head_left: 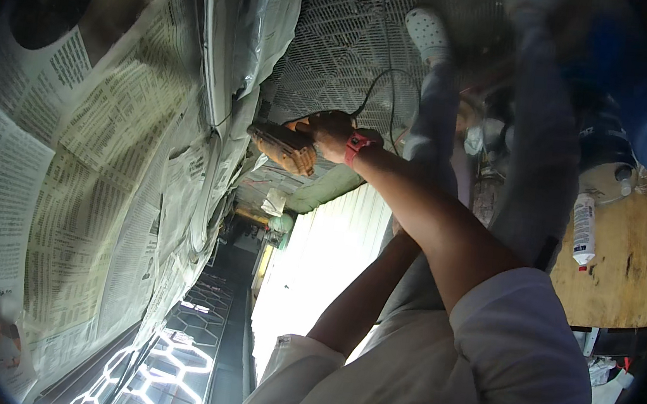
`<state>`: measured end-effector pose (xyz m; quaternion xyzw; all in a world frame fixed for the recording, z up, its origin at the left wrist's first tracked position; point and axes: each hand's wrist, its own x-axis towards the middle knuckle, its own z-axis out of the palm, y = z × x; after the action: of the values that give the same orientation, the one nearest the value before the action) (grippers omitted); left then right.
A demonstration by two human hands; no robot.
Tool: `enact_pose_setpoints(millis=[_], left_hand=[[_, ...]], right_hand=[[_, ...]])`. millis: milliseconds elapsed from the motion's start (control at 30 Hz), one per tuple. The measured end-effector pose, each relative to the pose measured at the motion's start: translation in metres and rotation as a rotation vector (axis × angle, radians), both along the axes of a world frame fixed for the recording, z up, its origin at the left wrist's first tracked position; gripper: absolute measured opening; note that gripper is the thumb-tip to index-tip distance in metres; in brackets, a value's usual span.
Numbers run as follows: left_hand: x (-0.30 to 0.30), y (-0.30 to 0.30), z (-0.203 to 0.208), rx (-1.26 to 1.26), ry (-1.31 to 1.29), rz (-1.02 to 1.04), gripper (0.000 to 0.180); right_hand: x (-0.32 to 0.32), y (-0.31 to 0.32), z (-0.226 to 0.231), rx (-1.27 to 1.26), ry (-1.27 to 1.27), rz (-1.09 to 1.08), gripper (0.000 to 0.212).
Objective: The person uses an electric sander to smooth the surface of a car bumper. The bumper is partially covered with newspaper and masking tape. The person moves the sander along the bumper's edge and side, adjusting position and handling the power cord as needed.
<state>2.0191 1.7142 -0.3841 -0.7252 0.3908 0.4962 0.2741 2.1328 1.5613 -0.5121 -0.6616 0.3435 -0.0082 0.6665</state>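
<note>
My right hand point(331, 134), with a red watch on its wrist, reaches out across my body and is closed around a dusty orange sander point(283, 148). The sander's blocky, ridged end points toward the covered surface at the left and sits close to its edge. A dark cord point(371, 91) trails from near the hand over the floor. My left forearm point(366, 288) passes beneath the right one. The left hand is hidden behind the right forearm, so its fingers do not show.
Newspaper sheets point(112, 127) cover a large curved panel on the left, with a pale trim strip point(212, 43) along it. A patterned floor point(330, 47) lies beyond. At right, a white tube point(584, 231) rests on a wooden board point(621, 262). Hexagon lights point(175, 367) glow at lower left.
</note>
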Motion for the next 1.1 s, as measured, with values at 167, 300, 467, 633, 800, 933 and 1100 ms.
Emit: enact_pose_setpoints(millis=[167,300,467,633,800,933,1100], left_hand=[[-0.023,-0.044,0.008,-0.176,-0.182,-0.168,0.099],[-0.010,0.000,-0.011,-0.386,-0.153,-0.257,0.104],[-0.006,-0.033,-0.016,-0.135,-0.061,-0.272,0.103],[-0.002,-0.052,-0.025,0.010,-0.021,-0.467,0.102],[-0.020,-0.093,-0.010,0.093,-0.030,-0.607,0.101],[-0.051,-0.175,0.018,0.194,-0.083,-0.216,0.079],[-0.042,-0.207,0.049,0.000,-0.110,-0.250,0.047]], right_hand=[[0.032,0.006,0.023,0.243,-0.030,0.242,0.059],[0.010,-0.009,0.047,0.309,-0.194,-0.067,0.054],[-0.024,-0.030,0.051,0.303,-0.242,-0.271,0.050],[-0.088,-0.073,0.053,0.200,-0.155,-0.448,0.050],[-0.169,-0.128,0.024,-0.068,-0.092,-0.577,0.060],[-0.259,-0.211,0.036,-0.122,-0.168,-0.765,0.054],[-0.364,-0.311,0.036,-0.021,-0.214,-0.875,0.040]])
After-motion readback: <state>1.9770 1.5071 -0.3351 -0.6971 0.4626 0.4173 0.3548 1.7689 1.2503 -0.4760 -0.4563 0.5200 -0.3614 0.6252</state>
